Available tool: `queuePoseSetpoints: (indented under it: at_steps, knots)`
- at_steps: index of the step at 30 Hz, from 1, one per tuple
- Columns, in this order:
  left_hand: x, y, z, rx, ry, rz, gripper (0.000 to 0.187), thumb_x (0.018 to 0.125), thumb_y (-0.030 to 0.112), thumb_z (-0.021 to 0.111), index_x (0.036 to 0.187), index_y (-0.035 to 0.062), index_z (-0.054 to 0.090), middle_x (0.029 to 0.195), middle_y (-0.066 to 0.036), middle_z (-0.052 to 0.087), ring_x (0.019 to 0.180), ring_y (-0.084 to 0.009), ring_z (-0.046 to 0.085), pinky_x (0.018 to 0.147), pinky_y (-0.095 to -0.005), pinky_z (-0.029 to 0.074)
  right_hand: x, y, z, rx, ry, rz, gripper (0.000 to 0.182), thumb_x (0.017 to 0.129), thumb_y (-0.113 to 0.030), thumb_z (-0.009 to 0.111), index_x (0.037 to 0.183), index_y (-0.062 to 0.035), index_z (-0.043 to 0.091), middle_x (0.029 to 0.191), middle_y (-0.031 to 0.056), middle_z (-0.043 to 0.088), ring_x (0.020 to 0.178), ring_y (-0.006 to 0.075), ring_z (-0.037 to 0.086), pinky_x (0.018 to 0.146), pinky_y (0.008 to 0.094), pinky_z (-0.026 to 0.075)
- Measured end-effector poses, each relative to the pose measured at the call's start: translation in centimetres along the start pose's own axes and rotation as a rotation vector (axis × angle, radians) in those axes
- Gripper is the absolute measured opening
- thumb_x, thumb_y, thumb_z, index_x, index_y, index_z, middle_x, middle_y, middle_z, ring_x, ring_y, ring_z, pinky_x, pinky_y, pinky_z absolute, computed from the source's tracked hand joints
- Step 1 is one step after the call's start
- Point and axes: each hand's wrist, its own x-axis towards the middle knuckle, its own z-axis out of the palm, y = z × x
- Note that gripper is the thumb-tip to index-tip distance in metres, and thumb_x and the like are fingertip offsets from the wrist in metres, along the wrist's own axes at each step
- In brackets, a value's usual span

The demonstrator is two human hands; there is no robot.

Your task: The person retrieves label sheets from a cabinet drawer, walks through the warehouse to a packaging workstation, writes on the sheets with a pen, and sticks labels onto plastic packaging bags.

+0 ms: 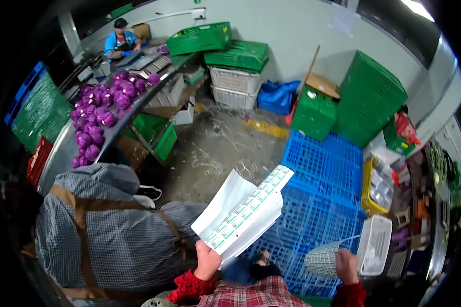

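Note:
My left hand (208, 261) grips the lower corner of a stack of white label sheets (243, 211), held up and fanned toward the upper right. My right hand (347, 266) holds a bundle of white foam netting (323, 259) at the lower right, beside a white plastic basket (375, 250). Both sleeves are red knit over a plaid shirt.
A person in a checked coat with brown straps (105, 230) bends over right in front of me at the left. Purple cabbages (100, 110) lie on a long metal table (61, 148). Blue pallets (322, 184) cover the floor. Green crates (369, 97) are stacked behind; another worker (120, 43) sits far back.

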Motion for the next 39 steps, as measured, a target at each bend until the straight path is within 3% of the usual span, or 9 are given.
queuePoseSetpoints:
  at_steps: [3,10,13,18,25,29,32,36,39]
  knots:
    - [3.7,2.2,1.1,-0.085,0.208,-0.058,0.019,0.088,-0.003,0.057,0.104,-0.0075,0.065,0.101,-0.01,0.069,0.091,-0.0154,0.063,0.078,-0.0279,0.049,7.7,1.2,0.0,0.043,-0.016,-0.115,0.006,0.08,-0.005,0.064,0.08,-0.0059,0.057,0.071,0.0163,0.061,0.06,0.0372,0.059,0.052,0.0445,0.045]
    - [10.0,5.2,-2.6,0.02,0.635,-0.123,0.021,0.092,0.005,0.058,0.109,-0.006,0.064,0.103,-0.006,0.066,0.092,-0.013,0.057,0.081,-0.0279,0.044,29.2,-8.0,2.5,0.203,-0.09,-0.556,0.005,0.082,-0.01,0.062,0.082,-0.0074,0.058,0.072,0.012,0.062,0.06,0.0328,0.061,0.051,0.0431,0.047]
    - [14.1,3.9,-4.2,0.023,0.707,-0.113,0.021,0.093,0.002,0.057,0.11,-0.0079,0.063,0.105,-0.007,0.068,0.096,-0.0132,0.059,0.085,-0.0263,0.044,36.3,-10.8,2.8,0.146,-0.12,-0.659,0.004,0.082,-0.009,0.062,0.082,-0.0073,0.058,0.071,0.0113,0.06,0.06,0.032,0.061,0.052,0.0422,0.047]
    - [23.2,4.3,-4.8,-0.117,0.874,-0.115,0.02,0.094,0.008,0.057,0.103,-0.0089,0.062,0.099,-0.006,0.065,0.087,-0.013,0.056,0.077,-0.0305,0.043,44.2,-12.2,3.4,0.118,-0.112,-0.554,0.003,0.083,-0.008,0.062,0.084,-0.007,0.059,0.074,0.0126,0.062,0.064,0.0352,0.061,0.054,0.0438,0.048]
    - [36.0,4.0,-10.6,-0.005,0.954,-0.052,0.025,0.093,0.011,0.059,0.11,-0.0072,0.059,0.101,-0.006,0.063,0.09,-0.0143,0.057,0.082,-0.0305,0.043,57.1,-13.0,6.9,0.035,-0.055,-0.505,0.005,0.082,-0.01,0.062,0.084,-0.0066,0.059,0.071,0.0151,0.061,0.061,0.0374,0.059,0.054,0.0477,0.045]
    - [46.1,2.5,-14.6,0.116,1.023,0.108,0.028,0.093,0.01,0.059,0.115,-0.0067,0.057,0.106,-0.007,0.062,0.094,-0.0139,0.056,0.083,-0.0294,0.043,68.1,-14.1,8.7,-0.094,0.033,-0.518,0.004,0.083,-0.008,0.059,0.083,-0.0063,0.056,0.071,0.0172,0.058,0.061,0.0386,0.058,0.053,0.048,0.041]
    - [53.6,1.3,-17.7,0.072,1.183,0.251,0.023,0.092,0.008,0.062,0.109,-0.0073,0.06,0.105,-0.008,0.063,0.087,-0.0138,0.056,0.079,-0.0278,0.045,76.8,-18.6,9.4,-0.139,0.22,-0.514,0.003,0.084,-0.006,0.059,0.087,-0.0045,0.058,0.072,0.0205,0.056,0.063,0.0409,0.056,0.053,0.0472,0.042]
    - [63.8,-6.0,-22.3,0.028,1.242,0.304,0.033,0.093,0.009,0.058,0.121,-0.0094,0.055,0.112,-0.012,0.061,0.094,-0.0165,0.058,0.085,-0.031,0.046,90.4,-26.0,18.5,-0.076,0.414,-0.614,0.003,0.084,-0.001,0.057,0.087,-0.0015,0.059,0.075,0.0171,0.059,0.067,0.0381,0.059,0.055,0.0451,0.043]
    - [70.2,-10.8,-23.9,0.116,1.307,0.13,0.035,0.094,0.006,0.055,0.125,-0.0104,0.051,0.118,-0.015,0.059,0.102,-0.0204,0.057,0.089,-0.0332,0.045,101.9,-34.3,29.3,-0.112,0.243,-0.869,0.008,0.076,-0.002,0.057,0.08,-0.0042,0.051,0.069,0.0139,0.051,0.059,0.0352,0.055,0.05,0.0431,0.042]
